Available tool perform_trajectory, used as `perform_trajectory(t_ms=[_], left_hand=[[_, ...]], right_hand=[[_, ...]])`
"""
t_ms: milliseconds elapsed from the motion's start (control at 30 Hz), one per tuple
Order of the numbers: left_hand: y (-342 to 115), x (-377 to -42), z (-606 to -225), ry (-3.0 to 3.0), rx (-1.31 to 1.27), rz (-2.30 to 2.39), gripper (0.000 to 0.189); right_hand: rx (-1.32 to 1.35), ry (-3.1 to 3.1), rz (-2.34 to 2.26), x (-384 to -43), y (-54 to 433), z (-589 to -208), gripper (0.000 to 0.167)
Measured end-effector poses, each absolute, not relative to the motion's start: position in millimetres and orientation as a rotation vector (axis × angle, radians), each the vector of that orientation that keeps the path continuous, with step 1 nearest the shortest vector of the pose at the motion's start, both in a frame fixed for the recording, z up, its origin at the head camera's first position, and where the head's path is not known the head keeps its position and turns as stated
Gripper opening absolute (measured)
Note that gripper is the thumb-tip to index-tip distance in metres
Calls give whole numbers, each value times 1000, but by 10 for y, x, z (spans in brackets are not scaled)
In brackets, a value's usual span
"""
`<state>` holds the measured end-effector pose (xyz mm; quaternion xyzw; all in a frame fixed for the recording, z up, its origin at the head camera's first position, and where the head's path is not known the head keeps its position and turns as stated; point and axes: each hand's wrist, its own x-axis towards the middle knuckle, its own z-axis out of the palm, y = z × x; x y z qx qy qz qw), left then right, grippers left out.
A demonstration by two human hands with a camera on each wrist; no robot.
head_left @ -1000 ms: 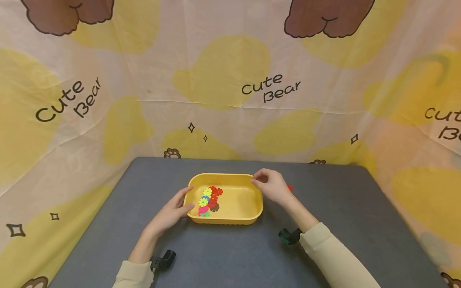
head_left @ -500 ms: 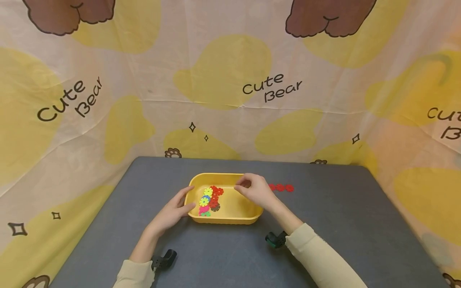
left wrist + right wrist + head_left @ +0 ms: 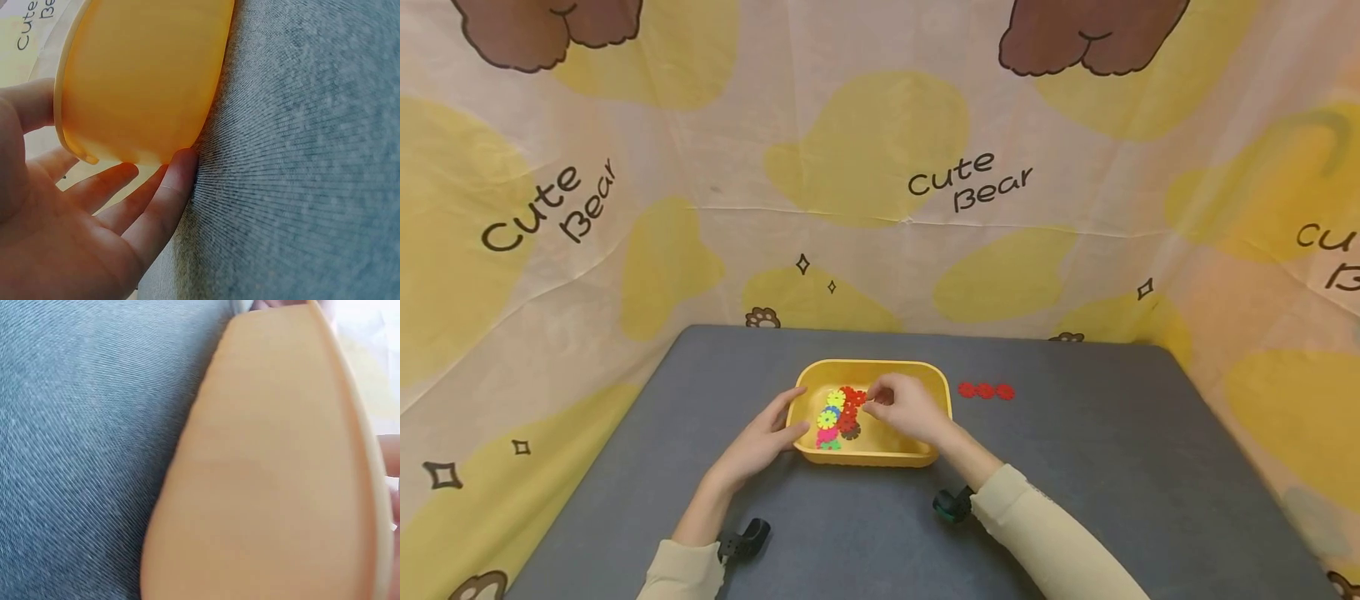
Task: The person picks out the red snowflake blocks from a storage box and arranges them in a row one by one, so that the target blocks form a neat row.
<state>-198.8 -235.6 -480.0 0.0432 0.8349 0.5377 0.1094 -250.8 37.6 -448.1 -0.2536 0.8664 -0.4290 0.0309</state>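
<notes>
My left hand grips the left end of a yellow plastic tray, with the thumb at the rim. In the left wrist view its fingers lie along the outer wall. Inside the tray's left half is a cluster of notched plastic discs: yellow discs, red discs, pink discs, a green disc and a brown disc. My right hand reaches over the tray, loosely bent, fingertips right beside the red discs. Nothing shows between its fingers. In the right wrist view the tray wall hides most of that hand.
A row of joined red discs lies on the dark grey table, just right of the tray. Behind and at both sides hangs a patterned cloth.
My right hand has moved left from the tray's right rim to the discs, uncovering the red row on the table. The left hand stays on the tray.
</notes>
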Motion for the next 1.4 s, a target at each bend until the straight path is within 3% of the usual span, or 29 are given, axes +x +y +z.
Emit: perform_trajectory(t_ms=[700, 1100, 1400], left_hand=[[-2356, -1993, -4809, 2438, 159, 1591, 66], [-2373, -1978, -4783, 2465, 119, 1556, 65], [-2354, -1989, -4793, 2454, 132, 1566, 65]], right_hand=[[-710, 2584, -1020, -2645, 36, -4687, 17], [-819, 2648, -826, -2703, -71, -4769, 24], [-791, 2658, -815, -2709, -53, -4788, 21]])
